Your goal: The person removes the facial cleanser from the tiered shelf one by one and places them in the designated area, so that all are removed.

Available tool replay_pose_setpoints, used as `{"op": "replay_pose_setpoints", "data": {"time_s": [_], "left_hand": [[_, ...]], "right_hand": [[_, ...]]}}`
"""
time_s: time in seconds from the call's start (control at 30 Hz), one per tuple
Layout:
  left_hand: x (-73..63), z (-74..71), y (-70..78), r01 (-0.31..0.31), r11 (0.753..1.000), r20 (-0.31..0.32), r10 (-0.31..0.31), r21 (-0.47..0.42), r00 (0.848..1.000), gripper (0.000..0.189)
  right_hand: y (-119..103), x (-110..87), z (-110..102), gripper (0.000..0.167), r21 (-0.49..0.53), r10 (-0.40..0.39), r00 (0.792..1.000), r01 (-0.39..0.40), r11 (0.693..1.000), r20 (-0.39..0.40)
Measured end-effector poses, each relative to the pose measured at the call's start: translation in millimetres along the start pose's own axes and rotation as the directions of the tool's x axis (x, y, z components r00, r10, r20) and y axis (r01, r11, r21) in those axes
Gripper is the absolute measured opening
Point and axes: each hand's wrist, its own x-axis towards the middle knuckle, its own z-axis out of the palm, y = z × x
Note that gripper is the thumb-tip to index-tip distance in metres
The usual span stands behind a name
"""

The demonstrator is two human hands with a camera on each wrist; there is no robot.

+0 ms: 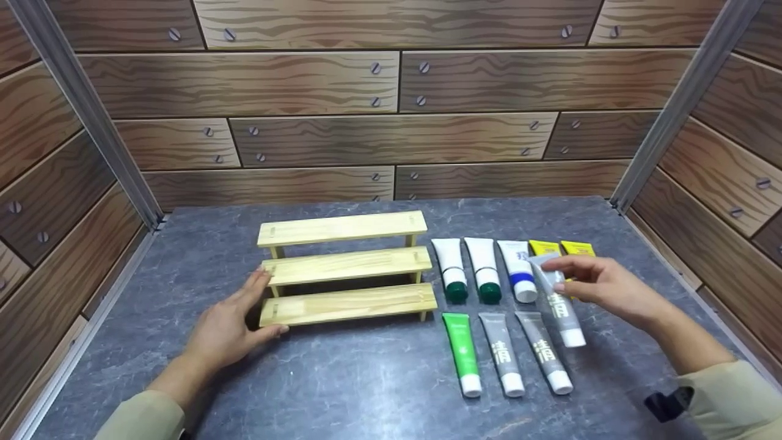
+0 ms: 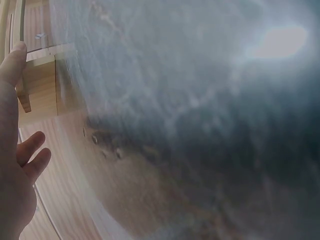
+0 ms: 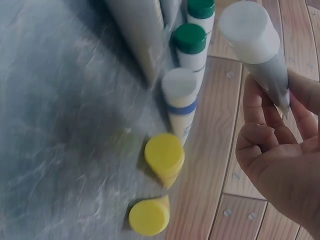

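Note:
My left hand [image 1: 221,330] rests against the left end of a pale wooden three-step rack [image 1: 351,266], its thumb along the front of the lowest board and its straight fingers by the middle board. In the left wrist view, two fingers [image 2: 35,156] stick out free beside the rack [image 2: 42,85]. My right hand [image 1: 614,290] pinches a grey tube [image 1: 559,302] by its flat end, white cap pointing down toward me. The right wrist view shows this tube [image 3: 272,75] raised between thumb and fingers. Two more grey tubes [image 1: 501,354] lie just left of it.
A green tube [image 1: 462,354] lies in the front row. Behind are two white tubes with green caps [image 1: 455,290], a white one with a blue band [image 1: 521,275] and two yellow tubes [image 1: 577,248]. Wood-patterned walls [image 1: 391,79] enclose the grey table [image 1: 348,379].

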Motion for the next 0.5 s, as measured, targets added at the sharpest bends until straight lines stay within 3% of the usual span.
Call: {"op": "replay_pose_setpoints", "data": {"time_s": [0.23, 0.5], "left_hand": [[-0.2, -1.1, 1.3, 0.001, 1.000, 0.001, -0.001, 0.000, 1.000, 0.100], [0.0, -0.5, 1.5, 0.012, 1.000, 0.006, -0.012, 0.000, 1.000, 0.101]], "right_hand": [[17.8, -7.2, -8.4, 0.046, 0.011, 0.031, 0.996, -0.032, 0.999, 0.081], [33.6, -13.4, -12.3, 0.046, -0.010, 0.077, 0.993, -0.076, 0.997, 0.094]]}}
